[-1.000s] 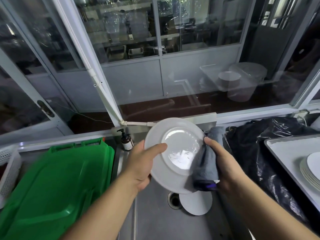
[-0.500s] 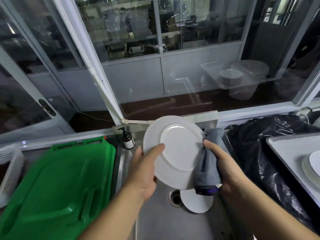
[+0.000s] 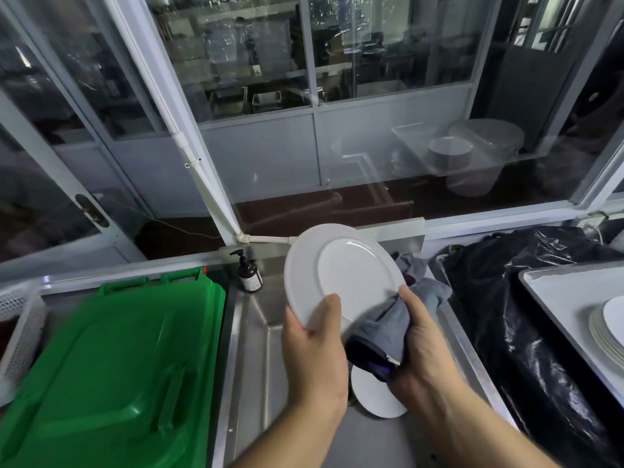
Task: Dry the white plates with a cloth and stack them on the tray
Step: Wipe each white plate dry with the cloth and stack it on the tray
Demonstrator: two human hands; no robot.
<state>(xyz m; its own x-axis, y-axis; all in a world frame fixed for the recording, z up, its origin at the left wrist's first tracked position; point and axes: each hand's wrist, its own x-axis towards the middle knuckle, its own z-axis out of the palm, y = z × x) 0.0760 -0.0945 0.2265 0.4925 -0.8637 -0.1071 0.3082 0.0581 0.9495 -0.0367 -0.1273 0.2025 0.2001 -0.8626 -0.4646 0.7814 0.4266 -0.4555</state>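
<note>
While both hands grip its lower rim (cloth [image 3: 388,327] between), plate [image 3: 347,275] tilts.

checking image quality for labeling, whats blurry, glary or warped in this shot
Head view: the green bin lid is smeared by motion blur, while the plate held by the left hand and the cloth gripped by the right hand stay sharp; the window glass carries pale reflections; wide-angle distortion bends the window frames; lighting is dim and cool.
</note>
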